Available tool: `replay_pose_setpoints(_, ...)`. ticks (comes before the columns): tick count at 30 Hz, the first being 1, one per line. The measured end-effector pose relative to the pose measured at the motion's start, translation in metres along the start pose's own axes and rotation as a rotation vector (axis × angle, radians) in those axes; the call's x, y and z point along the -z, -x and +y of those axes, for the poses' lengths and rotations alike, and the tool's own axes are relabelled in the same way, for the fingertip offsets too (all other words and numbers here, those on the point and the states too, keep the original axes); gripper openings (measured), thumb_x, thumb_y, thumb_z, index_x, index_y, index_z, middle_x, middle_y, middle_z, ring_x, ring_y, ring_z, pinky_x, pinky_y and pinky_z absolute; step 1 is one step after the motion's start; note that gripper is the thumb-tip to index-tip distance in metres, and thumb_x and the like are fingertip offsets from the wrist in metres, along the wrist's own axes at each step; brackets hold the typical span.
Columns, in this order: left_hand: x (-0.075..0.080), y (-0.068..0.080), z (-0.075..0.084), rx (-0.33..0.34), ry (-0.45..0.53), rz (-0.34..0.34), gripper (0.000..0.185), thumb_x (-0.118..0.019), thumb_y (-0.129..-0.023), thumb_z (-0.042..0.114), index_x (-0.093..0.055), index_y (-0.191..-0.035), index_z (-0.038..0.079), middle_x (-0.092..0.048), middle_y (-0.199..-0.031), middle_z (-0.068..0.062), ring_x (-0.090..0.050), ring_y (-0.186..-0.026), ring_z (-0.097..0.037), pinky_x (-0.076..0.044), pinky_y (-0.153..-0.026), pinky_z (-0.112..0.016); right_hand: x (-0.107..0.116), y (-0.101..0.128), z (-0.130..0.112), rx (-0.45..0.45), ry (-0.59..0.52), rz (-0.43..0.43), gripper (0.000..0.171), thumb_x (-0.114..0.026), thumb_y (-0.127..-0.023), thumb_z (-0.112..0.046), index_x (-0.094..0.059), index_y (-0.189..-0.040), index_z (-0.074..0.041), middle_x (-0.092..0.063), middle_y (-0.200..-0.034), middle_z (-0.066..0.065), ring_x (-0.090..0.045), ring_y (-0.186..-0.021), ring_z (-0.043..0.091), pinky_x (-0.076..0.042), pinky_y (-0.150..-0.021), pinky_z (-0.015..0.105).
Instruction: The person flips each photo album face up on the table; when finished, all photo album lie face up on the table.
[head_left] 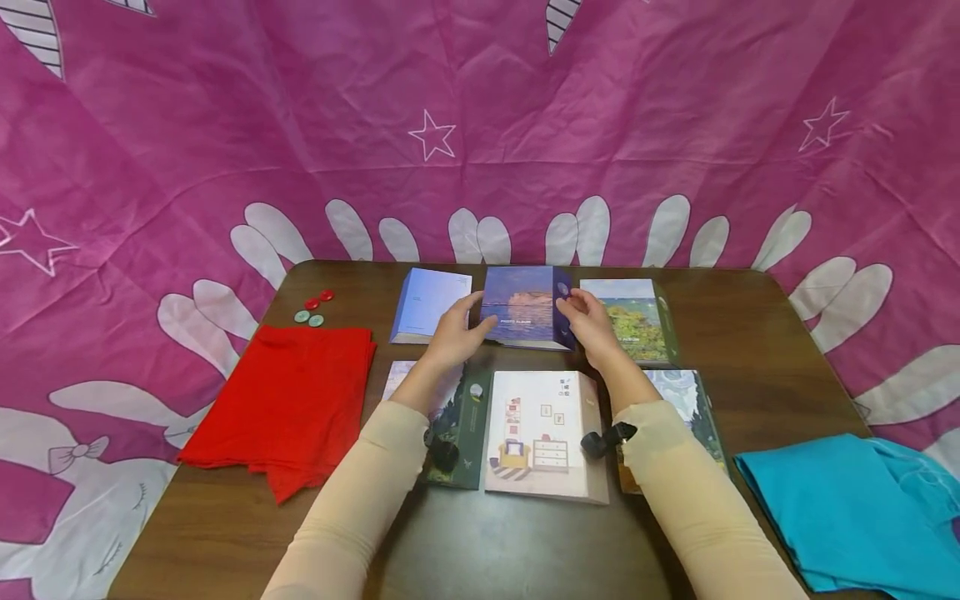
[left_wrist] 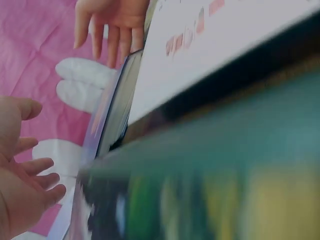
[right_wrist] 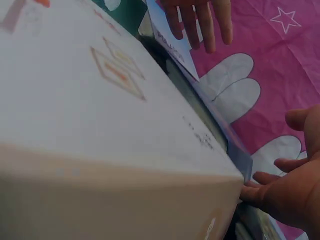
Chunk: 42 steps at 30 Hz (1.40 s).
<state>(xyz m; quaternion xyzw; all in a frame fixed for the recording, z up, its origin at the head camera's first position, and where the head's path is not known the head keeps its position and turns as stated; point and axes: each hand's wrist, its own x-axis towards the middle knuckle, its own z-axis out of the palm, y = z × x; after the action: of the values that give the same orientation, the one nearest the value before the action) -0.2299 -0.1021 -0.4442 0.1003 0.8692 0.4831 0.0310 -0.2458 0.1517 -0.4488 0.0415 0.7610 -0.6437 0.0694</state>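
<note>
A dark blue photo album (head_left: 519,312) with a sunset cover lies in the middle of the back row on the brown table (head_left: 757,333). My left hand (head_left: 454,331) is at its left edge and my right hand (head_left: 588,323) at its right edge. In the left wrist view the left hand (left_wrist: 25,185) has relaxed, spread fingers just short of the album's edge (left_wrist: 107,120). In the right wrist view the right hand (right_wrist: 287,197) has loose fingers, one fingertip touching the album's blue edge (right_wrist: 235,150). Neither hand grips anything.
A light blue book (head_left: 431,304) and a green landscape album (head_left: 636,323) flank the blue one. Nearer me lie a dark green album (head_left: 459,425), a white album (head_left: 543,433) and another (head_left: 686,398) under my right forearm. Red cloth (head_left: 288,400) and buttons (head_left: 313,310) left; teal cloth (head_left: 862,500) right.
</note>
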Motion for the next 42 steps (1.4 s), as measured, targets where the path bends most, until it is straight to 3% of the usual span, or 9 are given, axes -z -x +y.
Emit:
replay_pose_setpoints(7, -0.024, -0.013, 0.005, 0.104, 0.084, 0.006, 0.059, -0.057, -0.104, 0.029, -0.039, -0.155, 0.007, -0.039, -0.158, -0.017, -0.036, -0.145, -0.037, -0.031, -0.118, -0.048, -0.003, 0.001, 0.007, -0.056, 0.047, -0.051, 0.07, -0.053, -0.106, -0.036, -0.021, -0.162, -0.009, -0.014, -0.168, 0.015, -0.012, -0.155, 0.029, -0.018, -0.123, 0.049)
replay_pose_setpoints(11, -0.036, -0.018, 0.003, 0.156, 0.056, -0.001, 0.058, -0.055, -0.104, 0.03, -0.04, -0.155, 0.007, -0.029, -0.163, -0.017, -0.025, -0.15, -0.037, -0.022, -0.122, -0.05, -0.005, 0.001, 0.005, -0.087, 0.019, -0.051, 0.068, -0.05, -0.106, -0.035, -0.02, -0.162, -0.007, -0.013, -0.168, 0.016, -0.012, -0.155, 0.03, -0.016, -0.124, 0.048)
replay_pose_setpoints(20, -0.037, -0.023, 0.005, 0.23, 0.094, -0.072, 0.063, -0.062, -0.099, 0.022, -0.039, -0.156, 0.008, -0.015, -0.168, -0.013, -0.015, -0.154, -0.034, -0.015, -0.124, -0.047, -0.005, 0.001, 0.0, -0.07, 0.007, -0.163, 0.08, -0.042, -0.106, -0.048, -0.009, -0.161, -0.001, 0.004, -0.169, 0.017, 0.002, -0.155, 0.033, -0.006, -0.124, 0.053)
replay_pose_setpoints(24, -0.039, -0.021, 0.008, 0.238, 0.138, -0.13, 0.067, -0.066, -0.095, 0.019, -0.039, -0.156, 0.009, -0.011, -0.169, -0.011, -0.011, -0.154, -0.032, -0.013, -0.124, -0.046, -0.003, 0.004, -0.001, -0.061, -0.111, -0.148, 0.072, -0.037, -0.107, -0.047, -0.015, -0.162, -0.006, -0.006, -0.169, 0.014, -0.007, -0.155, 0.03, -0.012, -0.124, 0.049)
replay_pose_setpoints(28, -0.045, -0.018, 0.015, 0.243, 0.187, -0.13, 0.07, -0.067, -0.092, 0.02, -0.04, -0.156, 0.012, -0.016, -0.168, -0.012, -0.015, -0.154, -0.032, -0.015, -0.124, -0.048, -0.002, 0.005, -0.001, -0.043, -0.228, 0.004, 0.059, -0.041, -0.109, -0.037, -0.031, -0.159, -0.008, -0.03, -0.16, 0.012, -0.034, -0.143, 0.025, -0.032, -0.116, 0.038)
replay_pose_setpoints(32, -0.059, -0.018, 0.026, 0.286, 0.381, -0.148, 0.072, -0.063, -0.094, 0.03, -0.036, -0.158, 0.014, -0.024, -0.166, -0.012, -0.021, -0.153, -0.033, -0.016, -0.123, -0.052, 0.002, 0.006, -0.007, -0.025, -0.301, 0.149, 0.054, -0.056, -0.105, -0.03, -0.038, -0.154, -0.013, -0.052, -0.13, 0.005, -0.058, -0.107, 0.015, -0.049, -0.088, 0.025)
replay_pose_setpoints(35, -0.07, -0.019, 0.034, 0.335, 0.618, -0.164, 0.073, -0.056, -0.097, 0.039, -0.029, -0.161, 0.014, -0.022, -0.167, -0.011, -0.017, -0.154, -0.032, -0.012, -0.124, -0.052, 0.006, 0.009, -0.016, -0.033, -0.339, 0.141, 0.063, -0.062, -0.102, -0.029, -0.033, -0.156, -0.015, -0.054, -0.117, -0.002, -0.061, -0.089, 0.011, -0.052, -0.075, 0.022)
replay_pose_setpoints(38, -0.08, -0.021, 0.042, 0.336, 0.828, -0.175, 0.073, -0.049, -0.1, 0.041, -0.023, -0.162, 0.012, -0.017, -0.168, -0.013, -0.011, -0.155, -0.033, -0.008, -0.124, -0.051, 0.006, 0.014, -0.028, -0.01, -0.317, 0.113, 0.059, -0.062, -0.102, -0.029, -0.04, -0.154, -0.013, -0.055, -0.117, -0.003, -0.059, -0.089, 0.009, -0.051, -0.074, 0.021)
replay_pose_setpoints(42, -0.085, -0.023, 0.048, 0.311, 1.01, -0.16, 0.068, -0.042, -0.103, 0.043, -0.028, -0.159, 0.007, -0.028, -0.163, -0.019, -0.024, -0.151, -0.039, -0.016, -0.123, -0.052, -0.003, 0.023, -0.042, 0.066, -0.256, 0.068, 0.047, -0.055, -0.105, -0.031, -0.052, -0.146, -0.007, -0.058, -0.131, 0.006, -0.059, -0.108, 0.017, -0.051, -0.088, 0.03)
